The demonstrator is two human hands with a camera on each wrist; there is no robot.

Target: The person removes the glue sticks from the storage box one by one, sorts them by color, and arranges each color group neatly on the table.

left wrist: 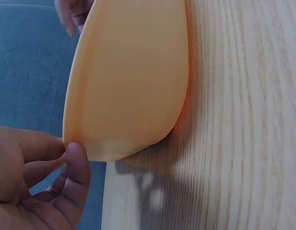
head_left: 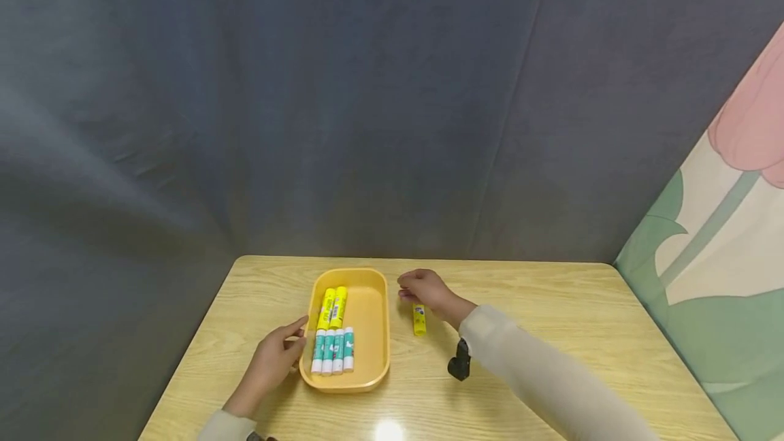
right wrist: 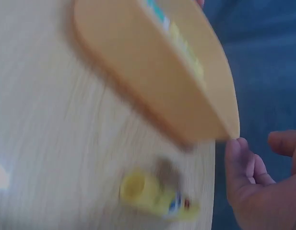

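Observation:
A light orange tray (head_left: pixel 371 384) rests on the table. In its left half lie two yellow glue sticks (head_left: pixel 333 308), with several teal-and-white glue sticks (head_left: pixel 333 351) in a row nearer the front. My left hand (head_left: pixel 272 359) pinches the tray's left rim between thumb and fingers, clearer in the left wrist view (left wrist: pixel 42 177). My right hand (head_left: pixel 429 289) hovers beyond the tray's right side, thumb and fingers apart, nothing between them. Just below it, a single yellow glue stick (right wrist: pixel 157 197) lies on the table, blurred in the right wrist view and apart from the fingers.
The light wooden table (head_left: pixel 551 332) extends to the right of the tray. A dark grey-blue curtain (head_left: pixel 380 107) hangs behind its back edge. On the right stands a flower-patterned cloth (head_left: pixel 723 257). A small black camera (head_left: pixel 459 361) is strapped to my right wrist.

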